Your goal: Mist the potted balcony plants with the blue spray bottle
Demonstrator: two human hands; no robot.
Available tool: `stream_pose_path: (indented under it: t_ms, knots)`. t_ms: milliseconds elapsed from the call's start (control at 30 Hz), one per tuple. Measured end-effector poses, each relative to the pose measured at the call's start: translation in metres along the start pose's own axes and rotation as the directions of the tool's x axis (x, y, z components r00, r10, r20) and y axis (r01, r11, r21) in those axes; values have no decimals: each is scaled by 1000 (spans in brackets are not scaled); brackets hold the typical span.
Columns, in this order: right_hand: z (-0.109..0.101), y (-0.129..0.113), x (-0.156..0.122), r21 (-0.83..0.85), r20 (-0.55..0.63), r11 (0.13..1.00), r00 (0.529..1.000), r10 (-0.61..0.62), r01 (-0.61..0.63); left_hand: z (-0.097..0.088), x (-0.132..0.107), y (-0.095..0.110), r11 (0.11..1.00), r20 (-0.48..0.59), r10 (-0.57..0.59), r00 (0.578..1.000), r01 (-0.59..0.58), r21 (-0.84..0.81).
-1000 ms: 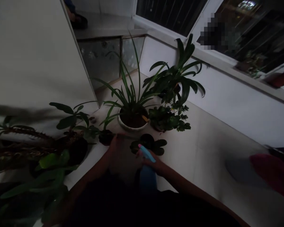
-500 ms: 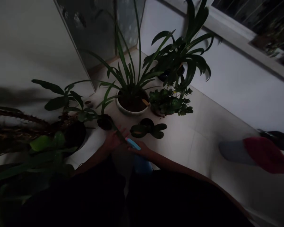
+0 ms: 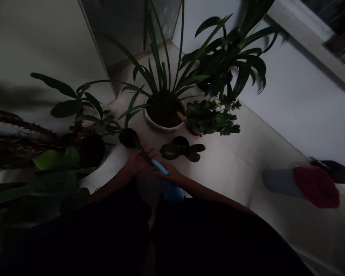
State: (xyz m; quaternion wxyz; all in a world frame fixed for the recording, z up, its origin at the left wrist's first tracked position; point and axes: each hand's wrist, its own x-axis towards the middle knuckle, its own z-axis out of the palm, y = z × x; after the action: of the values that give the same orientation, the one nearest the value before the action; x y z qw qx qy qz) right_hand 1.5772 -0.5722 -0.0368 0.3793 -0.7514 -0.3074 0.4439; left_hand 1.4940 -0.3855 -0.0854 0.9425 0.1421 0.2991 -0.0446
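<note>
In dim light, my right hand [image 3: 173,175] is wrapped round a blue spray bottle [image 3: 172,192]. Its pale blue head tilts up and left, and the pinkish nozzle tip meets the near end of a long green leaf [image 3: 143,154]. That leaf hangs toward me from a small dark pot [image 3: 127,138]. Behind and left of it, my left hand [image 3: 134,164] is open, fingers spread; whether they touch the leaf I cannot tell. Just right of the hands, a small plant with thick oval leaves [image 3: 195,154] grows from a dark pot.
A strappy-leaved plant stands in a round pale pot [image 3: 155,125]. Beside it is a bushy succulent [image 3: 214,117], with a broad-leaved plant [image 3: 241,50] behind. Thorny stems [image 3: 25,124] and large leaves crowd the left. A grey and red object [image 3: 313,186] lies at right by the wall.
The view has shifted slightly, so the pots sit a little higher. Both hands keep nearly the same places by the leaf, with the spray bottle still in the right.
</note>
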Motion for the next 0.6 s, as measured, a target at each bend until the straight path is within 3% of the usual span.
stream_pose_path:
  t_ms: [333, 600]
  knots:
    - [-6, 17, -7, -86, -4, 996, 1000, 26, -27, 1, 0, 5, 994, 40, 11, 999, -6, -109]
    - [-12, 24, -27, -157, 139, 987, 990, -20, 42, 8, -2, 9, 996, 15, 52, 999, -50, -68]
